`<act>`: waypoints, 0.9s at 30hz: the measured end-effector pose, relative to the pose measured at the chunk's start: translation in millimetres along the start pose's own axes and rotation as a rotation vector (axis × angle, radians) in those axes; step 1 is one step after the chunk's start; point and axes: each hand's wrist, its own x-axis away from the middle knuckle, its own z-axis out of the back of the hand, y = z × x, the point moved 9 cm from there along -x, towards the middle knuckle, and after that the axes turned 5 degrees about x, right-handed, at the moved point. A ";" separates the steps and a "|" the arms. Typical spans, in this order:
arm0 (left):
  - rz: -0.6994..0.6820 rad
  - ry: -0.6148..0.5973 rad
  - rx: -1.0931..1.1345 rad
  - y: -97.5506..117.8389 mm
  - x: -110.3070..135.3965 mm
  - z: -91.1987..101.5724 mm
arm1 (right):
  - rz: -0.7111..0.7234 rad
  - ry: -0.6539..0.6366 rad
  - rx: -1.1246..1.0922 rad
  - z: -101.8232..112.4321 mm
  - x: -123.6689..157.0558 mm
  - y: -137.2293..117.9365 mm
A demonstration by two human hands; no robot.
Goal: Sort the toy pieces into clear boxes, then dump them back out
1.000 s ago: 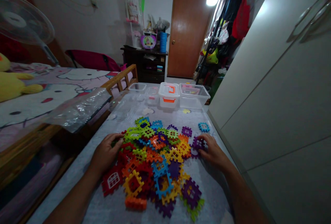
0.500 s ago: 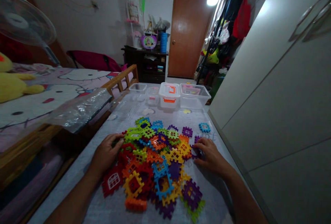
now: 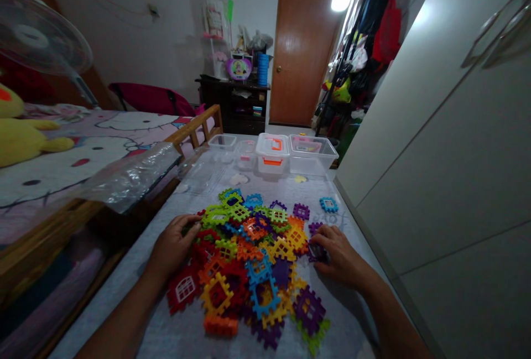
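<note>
A heap of colourful plastic interlocking building blocks, many with window cut-outs, lies on the table between my hands. My left hand (image 3: 174,245) rests at the heap's left edge, thumb and forefinger apart, beside light green blocks (image 3: 215,217) and a red block with a white window (image 3: 185,288). On the right side, my right hand (image 3: 340,254) has thumb and fingers around a dark purple block (image 3: 317,252), partly hidden by the fingers. Near it are yellow blocks (image 3: 296,237) and another purple block (image 3: 301,211). A blue block (image 3: 329,204) lies apart at the right.
Clear plastic boxes stand at the table's far end: an open one (image 3: 313,162), a lidded one with orange clips (image 3: 272,168) and smaller ones at the left. A wooden bed rail (image 3: 194,125) borders the left side, a white cabinet (image 3: 448,182) the right.
My right hand's thumb and fingers have closed in around the dark purple block. My left hand stays at the heap's left edge. The whole view has shifted slightly.
</note>
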 end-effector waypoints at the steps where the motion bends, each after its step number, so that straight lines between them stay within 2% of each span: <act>1: 0.001 -0.002 0.001 -0.1 0.0 -0.2 | 0.003 0.013 0.000 1.3 -0.3 -1.1; 9: 0.017 -0.015 0.010 -1.9 0.2 -1.2 | 0.062 0.115 -0.068 13.8 -3.5 -1.7; 14: 0.004 -0.007 0.006 1.4 0.5 -0.4 | 0.021 0.196 -0.220 29.9 1.8 7.7; 19: 0.008 -0.003 -0.007 1.7 0.3 0.5 | -0.001 0.109 -0.257 14.6 -2.8 14.3; 24: 0.006 -0.003 -0.032 0.8 0.3 0.9 | -0.095 0.091 -0.191 8.9 1.9 27.3; 27: 0.003 -0.009 -0.037 0.5 0.3 0.3 | -0.114 -0.013 -0.157 2.9 7.7 27.2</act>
